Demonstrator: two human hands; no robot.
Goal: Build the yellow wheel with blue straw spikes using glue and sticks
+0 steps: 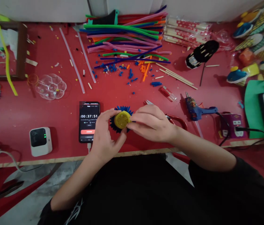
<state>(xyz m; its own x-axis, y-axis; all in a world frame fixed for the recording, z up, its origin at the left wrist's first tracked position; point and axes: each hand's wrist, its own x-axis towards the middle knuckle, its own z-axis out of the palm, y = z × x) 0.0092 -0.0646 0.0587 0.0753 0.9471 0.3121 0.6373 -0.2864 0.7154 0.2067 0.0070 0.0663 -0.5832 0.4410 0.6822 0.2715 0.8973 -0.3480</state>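
Note:
A craft flower (122,120) with a round yellow middle and a ring of pointed blue petals is held just above the red table. My left hand (106,132) grips it from the left, thumb below and fingers above. From the right, my right hand (152,123) pinches at the petal edge, its thumb and fingers closed; a small dark blue bit shows at the fingertips, perhaps a loose petal. Behind the right hand lie scissors (177,121) with red handles, partly hidden. A phone (89,120) showing a timer rests beside my left hand.
Pipe cleaners (127,34) in many colours are piled at the back, with blue and orange snippets in front. A blue glue gun (198,109) stands right, near a purple power socket (233,125). A white device (40,141) and a clear plastic dish (51,87) are on the left.

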